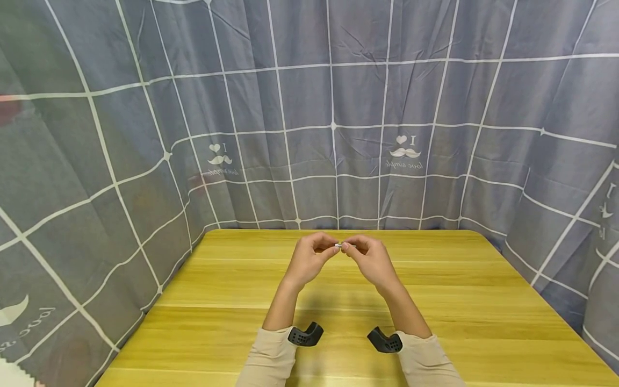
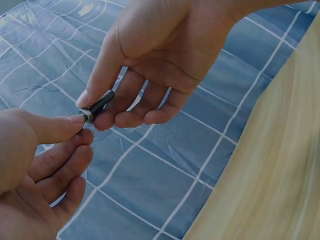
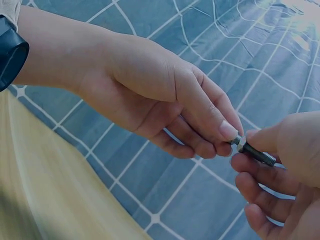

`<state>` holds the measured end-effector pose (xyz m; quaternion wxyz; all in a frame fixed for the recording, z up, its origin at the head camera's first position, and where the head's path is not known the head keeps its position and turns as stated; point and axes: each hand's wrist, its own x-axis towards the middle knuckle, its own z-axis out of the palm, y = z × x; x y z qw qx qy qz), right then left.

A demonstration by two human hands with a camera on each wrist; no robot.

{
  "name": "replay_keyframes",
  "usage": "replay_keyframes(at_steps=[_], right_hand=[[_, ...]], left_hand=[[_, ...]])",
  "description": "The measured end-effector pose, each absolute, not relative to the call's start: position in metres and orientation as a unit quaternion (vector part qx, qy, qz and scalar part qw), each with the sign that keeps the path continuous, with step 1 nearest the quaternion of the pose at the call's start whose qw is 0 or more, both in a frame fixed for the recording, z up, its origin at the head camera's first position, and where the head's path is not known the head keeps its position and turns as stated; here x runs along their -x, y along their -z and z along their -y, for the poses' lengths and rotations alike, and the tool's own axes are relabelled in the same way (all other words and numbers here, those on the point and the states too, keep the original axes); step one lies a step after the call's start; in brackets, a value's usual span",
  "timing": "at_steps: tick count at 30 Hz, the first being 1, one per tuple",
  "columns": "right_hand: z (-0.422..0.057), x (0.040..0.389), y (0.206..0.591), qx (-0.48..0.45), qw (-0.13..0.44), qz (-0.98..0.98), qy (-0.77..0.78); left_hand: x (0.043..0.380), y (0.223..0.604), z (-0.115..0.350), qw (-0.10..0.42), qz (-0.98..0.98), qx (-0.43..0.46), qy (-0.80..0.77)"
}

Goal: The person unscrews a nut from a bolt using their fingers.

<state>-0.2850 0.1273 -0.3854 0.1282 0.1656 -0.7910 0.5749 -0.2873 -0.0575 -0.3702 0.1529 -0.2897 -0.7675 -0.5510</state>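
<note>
Over the far part of the table, my left hand (image 1: 306,260) and right hand (image 1: 374,263) meet at fingertip height around a small metal bolt (image 3: 260,154). Its dark threaded shank (image 2: 101,102) lies between the thumb and index finger of the right hand (image 2: 155,55), tip pointing out past them. A bright hex piece (image 3: 241,144) sits between the two grips; whether it is a nut or the bolt's head I cannot tell. The left hand (image 3: 160,95) pinches the end beside that piece with thumb and forefinger, partly hiding it.
A yellow wood-grain table (image 1: 232,301) spreads beneath both arms. Grey curtains (image 1: 309,156) with white grid lines surround it at the back and sides. Black wrist devices (image 1: 306,334) sit at both beige sleeves (image 1: 271,357).
</note>
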Motion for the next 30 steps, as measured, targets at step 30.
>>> replay_keyframes(at_steps=[30], right_hand=[[-0.1251, 0.2863, 0.3854, -0.181, 0.124, 0.785, -0.579]], left_hand=[[0.2999, 0.3812, 0.0624, 0.144, 0.766, 0.292, 0.555]])
